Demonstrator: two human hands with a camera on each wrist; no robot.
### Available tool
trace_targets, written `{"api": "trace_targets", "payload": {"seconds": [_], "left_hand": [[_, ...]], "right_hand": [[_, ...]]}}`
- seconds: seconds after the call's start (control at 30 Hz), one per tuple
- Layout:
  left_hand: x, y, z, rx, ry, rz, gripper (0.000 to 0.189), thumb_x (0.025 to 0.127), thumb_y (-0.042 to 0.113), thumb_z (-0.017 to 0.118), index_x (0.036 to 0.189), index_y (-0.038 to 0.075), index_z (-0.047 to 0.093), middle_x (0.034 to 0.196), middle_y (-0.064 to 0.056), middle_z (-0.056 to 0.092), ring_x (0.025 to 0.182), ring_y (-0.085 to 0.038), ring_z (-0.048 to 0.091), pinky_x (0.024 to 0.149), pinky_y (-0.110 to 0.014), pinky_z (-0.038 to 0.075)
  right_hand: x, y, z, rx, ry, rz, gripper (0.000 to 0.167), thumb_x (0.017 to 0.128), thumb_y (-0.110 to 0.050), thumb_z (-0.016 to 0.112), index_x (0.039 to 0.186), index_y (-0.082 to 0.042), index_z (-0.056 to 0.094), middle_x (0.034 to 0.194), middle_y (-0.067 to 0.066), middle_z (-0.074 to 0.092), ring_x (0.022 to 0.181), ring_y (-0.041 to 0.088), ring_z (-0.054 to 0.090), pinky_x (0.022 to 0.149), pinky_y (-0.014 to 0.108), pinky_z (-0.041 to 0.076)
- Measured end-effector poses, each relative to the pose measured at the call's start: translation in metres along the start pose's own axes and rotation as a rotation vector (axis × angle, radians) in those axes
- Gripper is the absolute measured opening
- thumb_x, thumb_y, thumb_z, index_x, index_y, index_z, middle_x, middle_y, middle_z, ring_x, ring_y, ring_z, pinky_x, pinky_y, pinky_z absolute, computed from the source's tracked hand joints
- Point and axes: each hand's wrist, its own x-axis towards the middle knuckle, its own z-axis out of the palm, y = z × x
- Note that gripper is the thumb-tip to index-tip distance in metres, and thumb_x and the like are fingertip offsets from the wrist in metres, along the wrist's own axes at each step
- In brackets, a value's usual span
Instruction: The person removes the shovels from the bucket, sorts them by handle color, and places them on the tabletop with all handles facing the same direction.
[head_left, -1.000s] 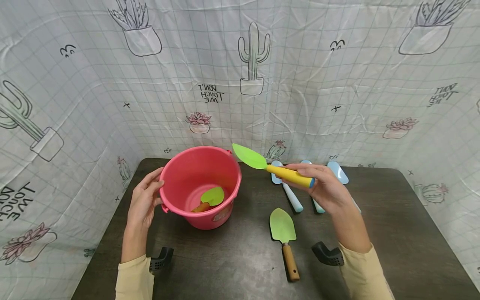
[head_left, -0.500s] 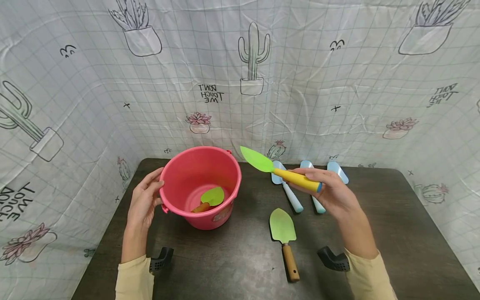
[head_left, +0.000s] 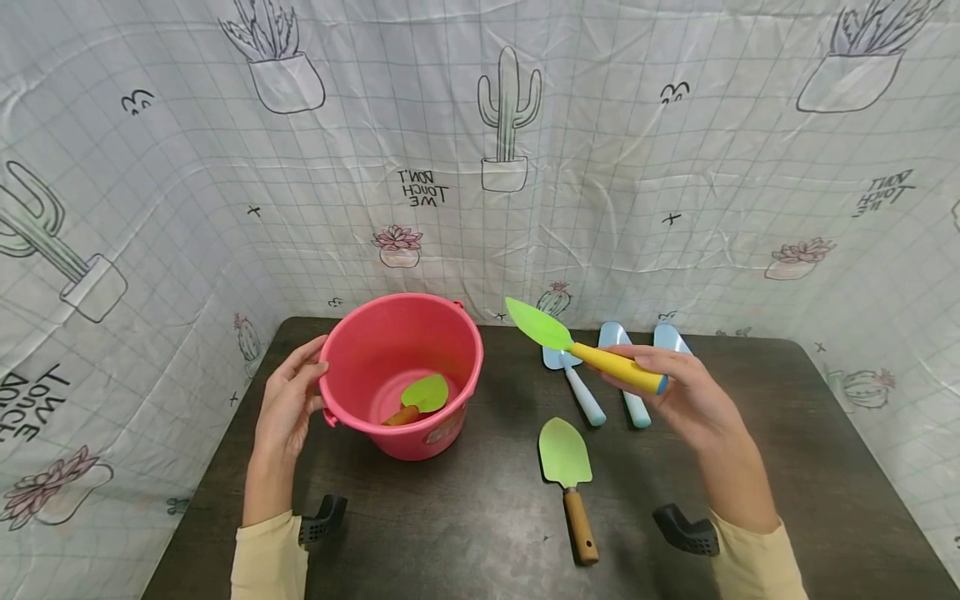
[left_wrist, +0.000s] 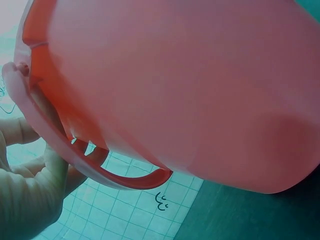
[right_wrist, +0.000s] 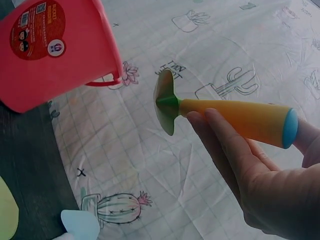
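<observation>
A red plastic bucket [head_left: 401, 329] stands tilted toward me at the left of the table. My left hand [head_left: 288, 396] grips its rim from the left side; in the left wrist view the bucket's handle [left_wrist: 75, 155] hangs down in front of the fingers. Inside the bucket lies a trowel with a green blade [head_left: 426, 392] and a wooden handle. Above the table on the right, my right hand [head_left: 693, 400] holds a toy trowel [head_left: 615, 367] by its yellow, blue-ended handle, its green blade pointing up and left. The right wrist view shows thumb and fingers along that handle.
A wooden-handled trowel with a green blade [head_left: 564, 454] lies on the dark table [head_left: 465, 533] at front centre. Behind it lie several light-blue shovels, one pale handle [head_left: 585, 396] among them. A patterned cloth [head_left: 637, 167] walls the table's back and sides.
My right hand has moved right and slightly toward me with the yellow-handled trowel, drawing away from the bucket. The left hand and the bucket have stayed in place.
</observation>
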Motion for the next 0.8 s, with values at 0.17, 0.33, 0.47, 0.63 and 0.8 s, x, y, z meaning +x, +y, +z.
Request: {"api": "trace_targets", "payload": {"seconds": [0.17,0.33,0.47,0.63,0.8], "left_hand": [[0.0,0.0,0.0,0.002,0.001,-0.006,0.046,0.107,0.009,0.051,0.152,0.003,0.047,0.125,-0.008,0.055,0.102,-0.013,0.07,0.073,-0.024,0.062],[0.0,0.0,0.0,0.0,0.003,-0.007,0.046,0.107,0.009,0.051,0.152,0.003,0.047,0.124,-0.008,0.056,0.102,-0.013,0.07,0.073,-0.024,0.062],[0.001,0.001,0.001,0.002,0.006,-0.009,0.046,0.107,0.009,0.051,0.152,0.003,0.047,0.124,-0.008,0.056,0.101,-0.013,0.071,0.073,-0.023,0.062],[0.002,0.002,0.001,0.005,0.009,-0.014,0.046,0.107,0.009,0.051,0.152,0.004,0.047,0.124,-0.008,0.056,0.101,-0.012,0.07,0.072,-0.023,0.062],[0.002,0.002,0.001,-0.004,0.003,-0.012,0.046,0.107,0.008,0.051,0.153,0.003,0.046,0.123,-0.007,0.056,0.1,-0.011,0.07,0.07,-0.022,0.061]], "right_hand": [[-0.005,0.0,-0.006,-0.023,0.037,0.015,0.039,0.106,0.007,0.039,0.116,0.002,0.077,0.12,0.012,0.071,0.11,0.03,0.072,0.1,0.037,0.056],[-0.009,0.0,-0.013,-0.049,0.051,0.013,0.039,0.107,0.005,0.04,0.117,0.0,0.077,0.12,0.011,0.072,0.109,0.03,0.072,0.101,0.037,0.055],[-0.013,0.001,-0.019,-0.058,0.05,0.015,0.04,0.107,0.005,0.039,0.117,0.0,0.077,0.121,0.011,0.073,0.11,0.029,0.072,0.102,0.036,0.055],[-0.018,0.002,-0.027,-0.071,0.065,0.013,0.04,0.107,0.005,0.039,0.118,0.0,0.077,0.12,0.011,0.073,0.112,0.026,0.071,0.102,0.036,0.055],[-0.022,0.001,-0.033,-0.075,0.062,0.011,0.039,0.107,0.005,0.039,0.119,0.001,0.076,0.121,0.012,0.073,0.114,0.024,0.069,0.103,0.037,0.053]]}}
